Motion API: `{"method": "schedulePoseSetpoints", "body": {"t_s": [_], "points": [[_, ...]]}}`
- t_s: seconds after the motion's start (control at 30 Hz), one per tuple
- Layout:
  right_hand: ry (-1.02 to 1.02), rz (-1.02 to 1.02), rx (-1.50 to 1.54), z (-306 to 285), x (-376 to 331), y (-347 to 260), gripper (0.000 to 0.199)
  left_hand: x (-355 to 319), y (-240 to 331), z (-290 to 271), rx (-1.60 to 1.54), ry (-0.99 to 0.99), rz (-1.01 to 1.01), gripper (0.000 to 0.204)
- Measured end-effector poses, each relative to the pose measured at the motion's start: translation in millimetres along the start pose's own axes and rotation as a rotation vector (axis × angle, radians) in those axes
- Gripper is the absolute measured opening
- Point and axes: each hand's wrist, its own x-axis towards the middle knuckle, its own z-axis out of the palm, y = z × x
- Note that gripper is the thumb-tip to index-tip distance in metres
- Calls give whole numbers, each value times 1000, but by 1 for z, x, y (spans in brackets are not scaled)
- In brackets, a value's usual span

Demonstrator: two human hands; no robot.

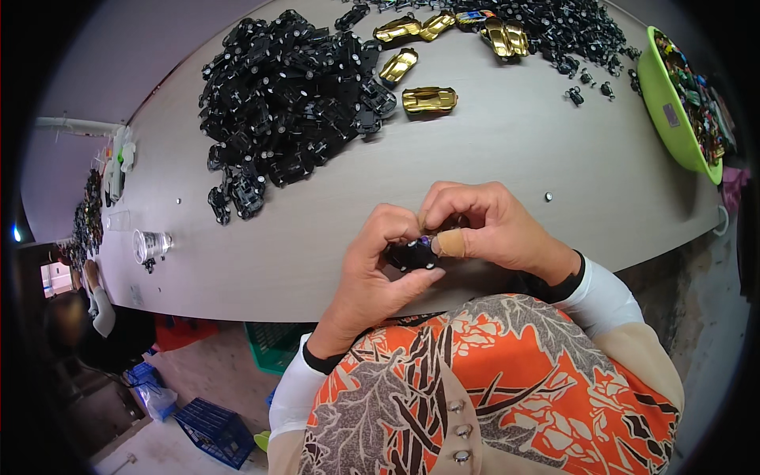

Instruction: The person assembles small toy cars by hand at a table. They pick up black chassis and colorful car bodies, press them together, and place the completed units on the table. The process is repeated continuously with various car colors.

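Note:
Close to my body, at the table's front edge, both hands meet around a small black toy car chassis (412, 255) with light wheel ends. My left hand (368, 273) grips its left side, thumb below and fingers curled above. The fingers of my right hand (503, 229) pinch at its right end, where a bit of purple shows. A tan bandage (451, 243) wraps the right thumb. My fingers hide much of the chassis and anything else in the pinch.
Beyond my hands lies a large heap of black chassis (293, 103), with gold car bodies (430, 100) beside it. Small black wheel parts (574, 36) spread at the far right, near a lime-green bowl (665, 119). A clear plastic cup (150, 245) stands left; another person (99, 324) sits beyond.

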Motion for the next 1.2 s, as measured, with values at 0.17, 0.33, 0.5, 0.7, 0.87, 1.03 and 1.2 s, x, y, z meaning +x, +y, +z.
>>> {"method": "schedulePoseSetpoints", "body": {"t_s": [0.17, 0.33, 0.5, 0.7, 0.87, 1.03, 1.2], "points": [[20, 120, 93, 0, 0, -4, 12, 2, 6, 3, -105, 52, 11, 40], [44, 166, 129, 2, -1, -8, 10, 2, 0, 4, -129, 60, 64, 42], [77, 211, 192, 5, -3, -8, 8, 0, -2, 5, -74, 57, 108, 45], [65, 204, 206, 5, -5, -7, 9, -2, -5, 2, 26, 32, 179, 47], [51, 174, 174, 7, -4, -7, 9, -4, -5, 4, 70, 42, 215, 48], [31, 217, 267, 4, -5, -7, 10, -3, -5, 5, 95, 32, 216, 46], [70, 241, 346, 2, -7, -4, 12, -1, 5, 10, -39, 44, -47, 40]]}}
